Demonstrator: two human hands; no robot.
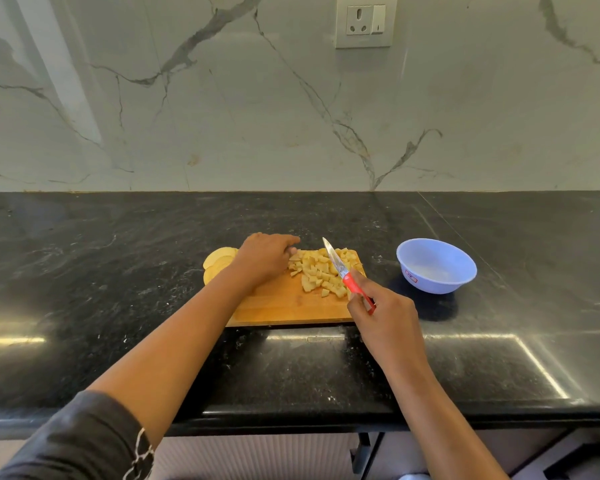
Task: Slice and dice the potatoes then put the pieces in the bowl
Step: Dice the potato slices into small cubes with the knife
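A dark sleeve (77,441) covers the left upper arm at the lower left. On the black stone table (118,271), about three round potato slices (219,261) lie overlapped, half on the table and half on the left end of one wooden cutting board (291,306).

The left hand (264,259) lies palm down on the board just right of those slices. Its fingers bend down against the left edge of the diced pile, and I cannot tell whether it grips anything beneath.

The potato pieces (323,271) form one loose heap of several dozen small cubes on the far right part of the board, too many to count exactly. One knife (343,271) with a red handle slants over the heap, its tip pointing away and to the left.

The right hand (381,317) has its fingers wrapped round the handle at the board's right corner. One pale blue bowl (430,282) stands on the table near the board's right end, apart from it. One wall socket (364,20) sits on the marble wall above.
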